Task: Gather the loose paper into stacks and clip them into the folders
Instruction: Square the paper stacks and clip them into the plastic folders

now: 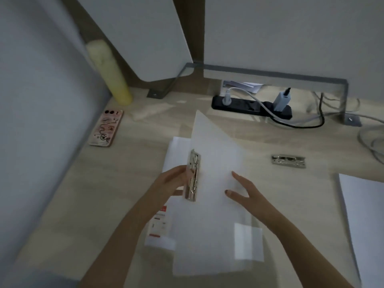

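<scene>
Our left hand (176, 179) grasps the metal lever clip (193, 175) at nine o'clock of the paper stack (214, 204); our right hand (241, 190) lies released, flat on top. We judge the sheets light, floppy and slippery, best pinned flat while clamped at the clip edge.

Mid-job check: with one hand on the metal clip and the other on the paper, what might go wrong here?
1. The left hand grips the metal clip at the stack's edge; its fingers could get pinched.
2. The right hand only rests flat on the paper stack, whose far corner lifts, so sheets may slide askew.
3. The phone lies nearby and could be nudged.
</scene>
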Demonstrator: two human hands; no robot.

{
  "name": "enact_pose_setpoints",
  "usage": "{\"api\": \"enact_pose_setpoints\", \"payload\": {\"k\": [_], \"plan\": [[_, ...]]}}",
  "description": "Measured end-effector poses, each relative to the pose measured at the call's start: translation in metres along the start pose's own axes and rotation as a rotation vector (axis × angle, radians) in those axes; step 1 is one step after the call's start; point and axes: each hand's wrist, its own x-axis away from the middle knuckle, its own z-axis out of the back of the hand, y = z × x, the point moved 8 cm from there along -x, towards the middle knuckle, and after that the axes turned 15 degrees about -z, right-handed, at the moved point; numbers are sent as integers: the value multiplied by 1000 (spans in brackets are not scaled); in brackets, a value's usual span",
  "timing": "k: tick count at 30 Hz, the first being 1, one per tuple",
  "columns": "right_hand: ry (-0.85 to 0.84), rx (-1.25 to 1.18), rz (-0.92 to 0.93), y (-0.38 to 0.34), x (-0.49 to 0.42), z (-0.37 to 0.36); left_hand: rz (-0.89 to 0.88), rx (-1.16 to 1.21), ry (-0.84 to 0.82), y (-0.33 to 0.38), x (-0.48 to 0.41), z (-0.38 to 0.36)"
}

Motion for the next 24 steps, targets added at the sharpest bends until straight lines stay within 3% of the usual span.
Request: {"api": "enact_pose_setpoints", "payload": {"k": [5, 9, 14, 24], "plan": [[248, 434, -209, 47, -36, 15, 180, -170, 181, -55, 12, 49], [290, 485, -221, 57, -45, 12, 355, -172, 142, -97, 25, 47], [285, 515, -263, 61, -48, 17, 431, 27, 164, -107, 37, 41], [293, 529, -277, 65, -45, 21, 398, 106, 21, -106, 42, 30]]}}
